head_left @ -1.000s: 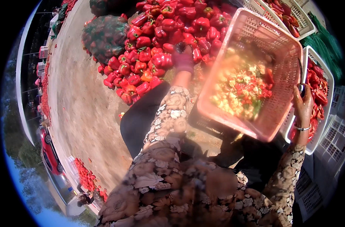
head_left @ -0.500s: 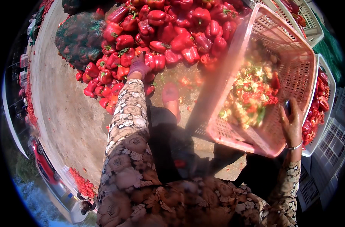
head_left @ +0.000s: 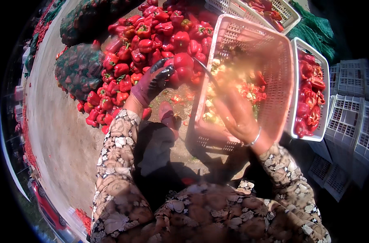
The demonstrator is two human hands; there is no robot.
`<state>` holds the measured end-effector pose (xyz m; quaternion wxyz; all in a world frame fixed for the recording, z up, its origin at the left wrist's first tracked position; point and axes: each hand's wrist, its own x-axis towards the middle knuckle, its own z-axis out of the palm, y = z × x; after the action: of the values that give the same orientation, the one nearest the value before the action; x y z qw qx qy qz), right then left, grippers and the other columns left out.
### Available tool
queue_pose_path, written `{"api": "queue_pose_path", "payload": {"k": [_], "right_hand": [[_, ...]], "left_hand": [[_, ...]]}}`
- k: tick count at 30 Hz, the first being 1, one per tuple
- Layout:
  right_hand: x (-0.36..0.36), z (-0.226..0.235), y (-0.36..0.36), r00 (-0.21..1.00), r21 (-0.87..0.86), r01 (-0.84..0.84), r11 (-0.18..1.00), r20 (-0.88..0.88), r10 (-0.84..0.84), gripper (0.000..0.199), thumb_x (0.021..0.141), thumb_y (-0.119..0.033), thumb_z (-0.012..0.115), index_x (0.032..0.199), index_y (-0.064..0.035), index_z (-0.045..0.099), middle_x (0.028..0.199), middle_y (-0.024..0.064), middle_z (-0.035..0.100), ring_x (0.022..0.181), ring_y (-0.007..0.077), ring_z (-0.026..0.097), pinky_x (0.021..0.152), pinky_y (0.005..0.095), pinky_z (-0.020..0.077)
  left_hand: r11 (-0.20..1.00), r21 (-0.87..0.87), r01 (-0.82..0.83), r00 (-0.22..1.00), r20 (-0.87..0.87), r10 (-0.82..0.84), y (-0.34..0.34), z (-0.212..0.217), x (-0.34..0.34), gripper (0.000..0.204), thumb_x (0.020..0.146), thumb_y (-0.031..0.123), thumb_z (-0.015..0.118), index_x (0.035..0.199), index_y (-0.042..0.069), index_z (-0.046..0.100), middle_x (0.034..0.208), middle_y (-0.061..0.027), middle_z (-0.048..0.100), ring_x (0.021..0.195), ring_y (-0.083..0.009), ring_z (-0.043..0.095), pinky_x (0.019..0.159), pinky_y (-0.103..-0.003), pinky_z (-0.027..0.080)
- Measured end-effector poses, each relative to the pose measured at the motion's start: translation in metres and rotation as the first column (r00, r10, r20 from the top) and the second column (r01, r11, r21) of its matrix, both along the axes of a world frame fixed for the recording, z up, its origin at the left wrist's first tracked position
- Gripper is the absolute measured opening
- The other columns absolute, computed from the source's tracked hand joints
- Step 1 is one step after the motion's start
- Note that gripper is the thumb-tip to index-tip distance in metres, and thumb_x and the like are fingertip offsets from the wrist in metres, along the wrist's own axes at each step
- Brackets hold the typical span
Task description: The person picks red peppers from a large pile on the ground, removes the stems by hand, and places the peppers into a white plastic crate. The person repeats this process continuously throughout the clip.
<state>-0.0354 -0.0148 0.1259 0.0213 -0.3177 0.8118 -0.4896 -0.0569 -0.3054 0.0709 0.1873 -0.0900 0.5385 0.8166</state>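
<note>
My left hand (head_left: pixel 152 83), in a purple glove with dark, wet-looking fingers, is closed around a red bell pepper (head_left: pixel 183 65). It holds the pepper in front of a large pile of red bell peppers (head_left: pixel 146 44). My bare right hand (head_left: pixel 237 115), a bracelet at its wrist, reaches over a pink plastic crate (head_left: pixel 279 89). From its fingers a thin, dark, curved knife (head_left: pixel 206 71) points toward the held pepper; its handle is hidden. Pepper cores and scraps (head_left: pixel 210 107) lie inside the crate. A hazy blur covers part of this area.
A white crate of red pepper pieces (head_left: pixel 310 135) stands right of the pink one, with another white crate (head_left: pixel 291 14) behind. Green net sacks (head_left: pixel 79 69) of peppers lie at the left. Stacked pale crates (head_left: pixel 348 117) and green netting (head_left: pixel 314 32) are at the right.
My left hand has drawn back from the pile with a pepper in it. My right hand has moved left from the crate's right side, bringing the knife near the pepper. The view has shifted right.
</note>
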Motion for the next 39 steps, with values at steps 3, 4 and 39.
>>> {"api": "queue_pose_path", "payload": {"k": [3, 4, 39], "right_hand": [[0.009, 0.016, 0.004, 0.962, 0.051, -0.052, 0.997, -0.267, 0.064, 0.028, 0.087, -0.008, 0.063, 0.112, 0.0013, 0.054, 0.092, 0.0189, 0.059, 0.080, 0.0361, 0.059, 0.070, 0.0425, 0.0473], [0.012, 0.021, 0.008, 0.979, 0.040, -0.038, 0.998, -0.198, 0.045, 0.028, 0.087, -0.008, 0.063, 0.112, 0.0013, 0.054, 0.093, 0.0193, 0.059, 0.082, 0.0361, 0.059, 0.071, 0.0429, 0.0473], [0.001, 0.006, 0.059, 0.960, 0.181, -0.040, 0.983, -0.265, 0.087, 0.031, 0.083, -0.011, 0.067, 0.110, -0.0030, 0.053, 0.085, 0.0156, 0.060, 0.073, 0.0336, 0.063, 0.061, 0.0432, 0.0491]], "left_hand": [[0.985, 0.169, -0.031, 0.999, -0.012, 0.033, 0.033, 0.014, 0.017, 0.036, 0.092, 0.019, 0.061, 0.126, 0.009, 0.056, 0.109, -0.0018, 0.060, 0.095, -0.0128, 0.059, 0.075, -0.030, 0.052], [0.971, 0.231, -0.063, 0.998, 0.018, 0.061, 0.040, 0.015, 0.023, 0.034, 0.093, 0.016, 0.059, 0.125, 0.008, 0.057, 0.111, -0.0021, 0.059, 0.097, -0.0126, 0.059, 0.077, -0.029, 0.052], [0.998, 0.048, 0.048, 0.999, 0.001, -0.048, 0.109, 0.084, 0.032, 0.042, 0.085, 0.015, 0.064, 0.124, 0.003, 0.055, 0.108, -0.0034, 0.062, 0.094, -0.0116, 0.059, 0.081, -0.026, 0.047]]}}
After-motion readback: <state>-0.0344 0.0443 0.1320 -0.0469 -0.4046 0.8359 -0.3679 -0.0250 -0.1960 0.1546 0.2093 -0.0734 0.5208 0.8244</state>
